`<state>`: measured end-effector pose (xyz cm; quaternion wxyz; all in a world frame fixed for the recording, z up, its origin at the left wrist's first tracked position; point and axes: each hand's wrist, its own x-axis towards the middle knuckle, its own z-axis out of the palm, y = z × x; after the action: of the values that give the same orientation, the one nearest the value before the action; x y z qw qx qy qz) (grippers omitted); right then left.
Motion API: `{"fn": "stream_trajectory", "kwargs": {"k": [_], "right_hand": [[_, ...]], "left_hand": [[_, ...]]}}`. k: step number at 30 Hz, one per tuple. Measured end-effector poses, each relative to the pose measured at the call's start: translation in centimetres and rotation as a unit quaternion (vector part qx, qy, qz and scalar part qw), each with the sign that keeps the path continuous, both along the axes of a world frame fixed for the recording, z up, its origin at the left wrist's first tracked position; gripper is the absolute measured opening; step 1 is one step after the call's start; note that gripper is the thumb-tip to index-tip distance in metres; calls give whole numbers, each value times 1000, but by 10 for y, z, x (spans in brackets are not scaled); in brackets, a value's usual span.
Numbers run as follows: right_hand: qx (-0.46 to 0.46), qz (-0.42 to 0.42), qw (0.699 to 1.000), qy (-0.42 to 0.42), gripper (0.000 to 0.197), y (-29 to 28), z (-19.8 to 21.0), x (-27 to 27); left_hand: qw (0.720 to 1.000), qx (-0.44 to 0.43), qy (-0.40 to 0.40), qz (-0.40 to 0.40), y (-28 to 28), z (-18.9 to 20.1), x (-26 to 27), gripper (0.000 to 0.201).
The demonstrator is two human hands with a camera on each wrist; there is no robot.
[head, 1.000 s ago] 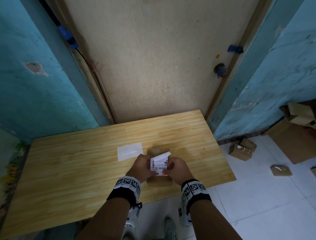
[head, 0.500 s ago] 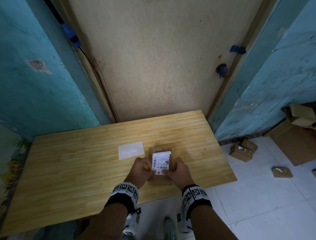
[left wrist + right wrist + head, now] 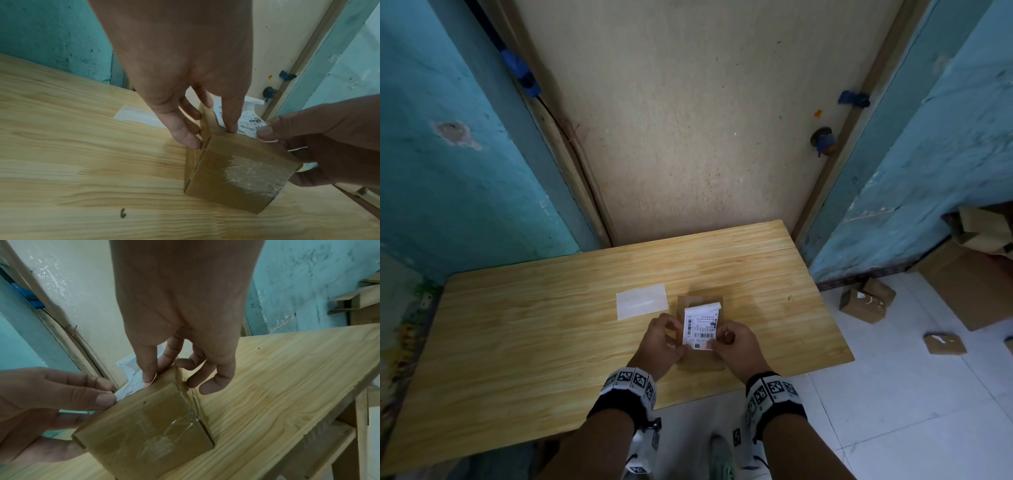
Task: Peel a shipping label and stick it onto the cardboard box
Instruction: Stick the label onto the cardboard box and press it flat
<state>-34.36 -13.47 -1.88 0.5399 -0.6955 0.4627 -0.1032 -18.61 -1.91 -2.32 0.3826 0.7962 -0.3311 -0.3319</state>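
We saw the brown cardboard box (image 3: 700, 358) between both hands' fingers, the white barcoded shipping label (image 3: 700, 327) lying on top, its far edge seemingly curled up.

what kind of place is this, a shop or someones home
Most likely a makeshift parcel-packing corner in a home or back room: small taped boxes scattered on the tiled floor, a cardboard pile by the worn blue wall, and a bare wooden table for labelling.
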Motion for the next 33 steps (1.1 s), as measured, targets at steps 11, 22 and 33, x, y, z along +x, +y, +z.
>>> {"fn": "stream_trajectory", "kwargs": {"k": [11,22,33], "right_hand": [[126,-34,990,-47,19,-4,-12,6],[211,-23,975,-70,21,-9,-8,6],[158,12,987,-41,14,-1,-13,0]], "left_hand": [[999,-6,19,33,-1,-9,0,17],[991,10,117,64,-10,-13,5,16],[991,33,127,33,-4,-1,5,21]]}}
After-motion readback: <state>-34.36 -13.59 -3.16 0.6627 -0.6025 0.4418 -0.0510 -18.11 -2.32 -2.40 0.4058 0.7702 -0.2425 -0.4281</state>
